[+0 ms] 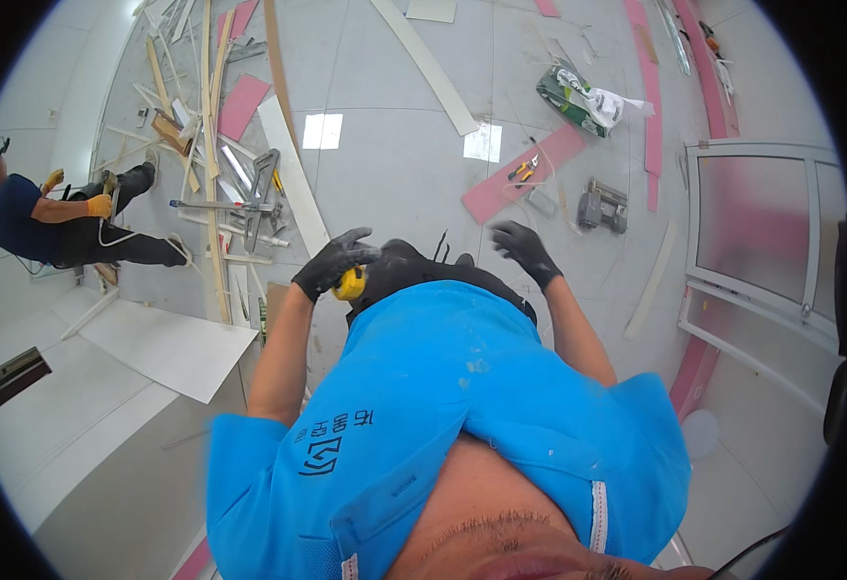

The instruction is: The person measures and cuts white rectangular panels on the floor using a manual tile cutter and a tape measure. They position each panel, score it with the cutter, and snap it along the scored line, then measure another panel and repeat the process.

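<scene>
My left hand [335, 259], in a black glove, is closed around a yellow tape measure [350, 283] beside my left thigh. The yellow body of the tool shows below the fingers; whether any tape is drawn out, I cannot make out. On the other side my right hand [526, 253], also in a black glove, hangs by my right leg with its fingers apart and nothing in them. Beyond that hand, yellow-handled pliers or snips [523, 171] lie on a pink board [530, 174] on the floor.
A nail-gun-like grey tool [602, 206] and a green-and-white bag [583, 100] lie at the right. Long white boards [293, 174] and wood strips [213, 106] clutter the left, near a mitre saw-like frame [261, 198]. Another person [66, 213] works there. A framed glass panel [752, 222] stands right.
</scene>
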A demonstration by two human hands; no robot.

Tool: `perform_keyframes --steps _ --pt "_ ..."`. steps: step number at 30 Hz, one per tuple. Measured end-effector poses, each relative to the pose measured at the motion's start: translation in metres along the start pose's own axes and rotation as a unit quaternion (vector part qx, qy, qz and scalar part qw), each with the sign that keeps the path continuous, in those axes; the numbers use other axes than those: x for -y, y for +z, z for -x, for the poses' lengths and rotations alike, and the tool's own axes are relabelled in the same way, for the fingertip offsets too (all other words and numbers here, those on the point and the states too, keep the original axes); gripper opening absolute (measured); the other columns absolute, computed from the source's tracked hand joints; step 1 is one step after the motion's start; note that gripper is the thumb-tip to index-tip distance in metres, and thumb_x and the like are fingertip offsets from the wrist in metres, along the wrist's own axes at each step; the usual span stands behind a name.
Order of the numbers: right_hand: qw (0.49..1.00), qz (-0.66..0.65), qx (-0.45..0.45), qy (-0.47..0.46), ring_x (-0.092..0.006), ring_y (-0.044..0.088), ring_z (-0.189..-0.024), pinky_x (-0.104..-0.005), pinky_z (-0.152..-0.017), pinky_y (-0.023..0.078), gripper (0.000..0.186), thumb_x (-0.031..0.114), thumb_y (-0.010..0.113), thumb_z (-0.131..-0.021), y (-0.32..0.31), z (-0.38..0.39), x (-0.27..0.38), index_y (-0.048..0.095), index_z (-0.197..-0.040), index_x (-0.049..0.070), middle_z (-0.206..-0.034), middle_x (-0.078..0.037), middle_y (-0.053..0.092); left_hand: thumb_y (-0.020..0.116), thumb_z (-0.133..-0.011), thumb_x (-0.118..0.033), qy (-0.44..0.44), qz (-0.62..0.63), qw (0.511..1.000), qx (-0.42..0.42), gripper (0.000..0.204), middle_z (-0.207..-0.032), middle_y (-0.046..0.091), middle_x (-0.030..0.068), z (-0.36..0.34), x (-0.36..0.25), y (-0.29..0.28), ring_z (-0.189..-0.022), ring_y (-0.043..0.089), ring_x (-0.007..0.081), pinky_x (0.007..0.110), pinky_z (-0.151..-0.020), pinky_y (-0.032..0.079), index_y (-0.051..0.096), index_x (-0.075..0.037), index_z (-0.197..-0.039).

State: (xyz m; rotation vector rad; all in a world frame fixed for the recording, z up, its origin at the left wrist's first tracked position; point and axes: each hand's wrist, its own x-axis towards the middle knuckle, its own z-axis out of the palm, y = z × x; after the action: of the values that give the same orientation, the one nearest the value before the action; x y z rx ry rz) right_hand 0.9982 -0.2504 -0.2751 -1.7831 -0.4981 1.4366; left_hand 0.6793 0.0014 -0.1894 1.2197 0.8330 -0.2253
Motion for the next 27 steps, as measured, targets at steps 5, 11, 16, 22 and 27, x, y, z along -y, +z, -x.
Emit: perform_keyframes --steps 5,11,16,22,27 --pt "0.943 0.121 0.220 -0.219 -0.0150 0.064 -0.092 -0.0289 -0.076 0.052 0.035 0.030 0.061 -0.091 0.076 -0.078 0.168 0.063 -0.115 0.005 -0.103 -0.008 0.066 0.077 -0.075 -0.020 0.026 0.043 0.995 0.091 0.093 -0.132 0.052 0.0221 -0.084 -0.096 -0.006 -0.118 0.054 0.0274 0.036 -0.099 0.045 0.023 0.006 -0.146" --pt "0.957 0.053 0.240 -0.151 -0.0196 0.062 -0.099 -0.0321 -0.087 0.048 0.034 0.023 0.064 -0.086 0.087 -0.171 0.247 0.062 -0.117 0.007 -0.111 -0.007 0.064 0.086 -0.065 -0.032 0.032 -0.102 0.983 0.146 0.108 -0.139 0.046 0.0226 -0.180 -0.165 -0.098 -0.128 0.046 0.0319 0.038 -0.107 0.038 0.025 0.003 -0.147" --pt "0.986 -0.087 0.145 0.004 -0.0146 0.060 -0.096 -0.0278 -0.083 0.047 0.031 0.020 0.069 -0.083 0.082 -0.224 0.339 0.063 -0.110 0.006 -0.102 -0.006 0.063 0.087 -0.059 -0.043 0.032 -0.286 0.933 0.218 0.110 -0.135 0.051 0.0205 -0.254 -0.252 -0.169 -0.122 0.052 0.0299 0.036 -0.102 0.041 0.033 0.002 -0.144" --pt "0.909 -0.412 0.059 0.005 -0.0089 0.060 -0.081 -0.0208 -0.069 0.049 0.018 0.018 0.061 -0.092 0.079 -0.326 0.377 0.059 -0.106 0.006 -0.096 -0.001 0.060 0.083 -0.061 -0.054 0.007 -0.216 0.929 0.302 0.109 -0.142 0.043 0.0231 -0.327 -0.367 -0.226 -0.129 0.045 0.0341 0.039 -0.107 0.036 0.036 0.001 -0.143" --pt "0.822 -0.562 0.028 -0.087 -0.0044 0.045 -0.065 -0.0177 -0.056 0.039 0.020 0.025 0.061 -0.093 0.037 -0.439 0.416 0.058 -0.104 0.009 -0.079 0.003 0.050 0.073 -0.081 -0.036 0.000 -0.199 0.958 0.206 0.068 -0.111 0.063 0.0135 -0.414 -0.385 -0.318 -0.099 0.061 0.0184 0.030 -0.083 0.049 0.048 0.002 -0.132"
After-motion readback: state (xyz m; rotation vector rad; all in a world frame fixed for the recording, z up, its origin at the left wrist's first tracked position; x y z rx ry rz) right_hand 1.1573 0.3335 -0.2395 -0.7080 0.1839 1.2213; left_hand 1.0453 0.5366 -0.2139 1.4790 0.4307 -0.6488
